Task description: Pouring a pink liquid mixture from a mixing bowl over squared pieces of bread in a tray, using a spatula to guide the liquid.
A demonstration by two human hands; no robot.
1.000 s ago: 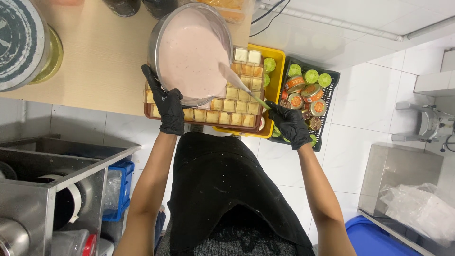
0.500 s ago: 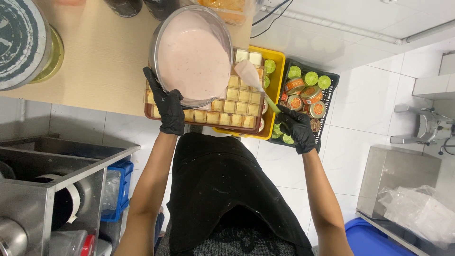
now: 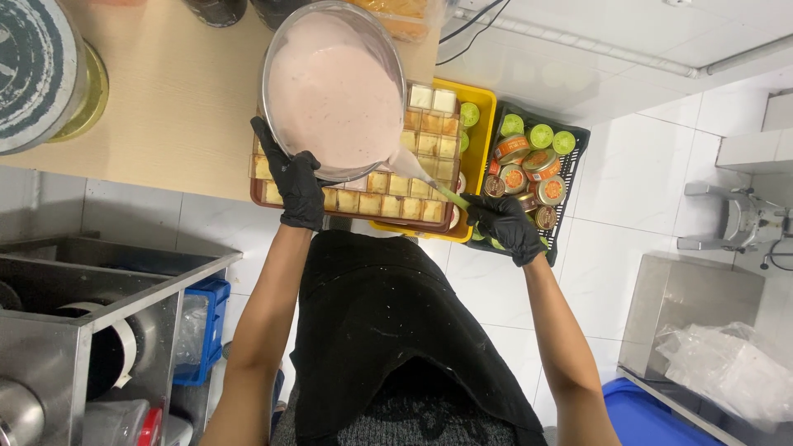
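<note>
My left hand (image 3: pixel 293 182), in a black glove, grips the rim of a metal bowl (image 3: pixel 281 58) full of pink batter (image 3: pixel 334 95), tilted over a brown tray (image 3: pixel 263 195) of square moulds. My right hand (image 3: pixel 505 225), also black-gloved, holds a spatula (image 3: pixel 425 175) with a green handle; its pale blade touches the bowl's lower right rim, above the moulds. The tray rests at the edge of a light wooden counter (image 3: pixel 165 107).
A yellow crate (image 3: pixel 479 99) and a black crate (image 3: pixel 574 157) of green-lidded and orange-labelled jars sit right of the tray. A large round lid (image 3: pixel 33 66) lies at the counter's left. Steel equipment (image 3: pixel 74 330) stands lower left, a blue bin (image 3: pixel 652 417) lower right.
The spatula blade has come down from over the moulds to the bowl's lower rim, and my right hand has shifted down and left. The bowl stays tilted in my left hand.
</note>
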